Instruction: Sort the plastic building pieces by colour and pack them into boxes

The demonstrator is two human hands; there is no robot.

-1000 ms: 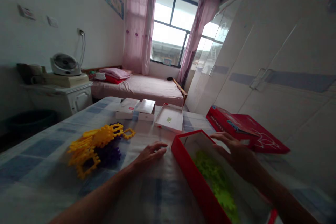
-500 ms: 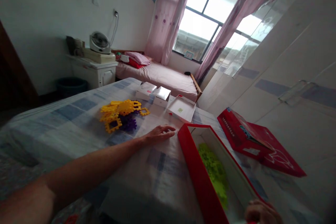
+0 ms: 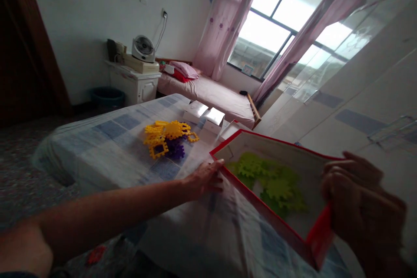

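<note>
A red box (image 3: 260,210) with a white inside is tipped up on its left edge, and several green plastic pieces (image 3: 273,182) lie in it. My right hand (image 3: 358,204) is wrapped round the box's near right corner and lifts it. My left hand (image 3: 205,178) lies flat on the blue-checked tablecloth (image 3: 107,147), fingers stretched out, fingertips touching the box's low left edge. Farther left on the cloth sits a heap of yellow pieces (image 3: 166,134) over some purple ones (image 3: 176,151).
Two small white boxes (image 3: 203,115) and a white lid stand behind the red box. A bed (image 3: 211,91), a bedside cabinet with a fan (image 3: 143,47), a dark bin (image 3: 107,95) and a white wardrobe on the right surround the table.
My right hand has taken the box's near corner and tilted the box up towards the left. The green pieces have slid towards its low side. My left hand stays flat by its edge.
</note>
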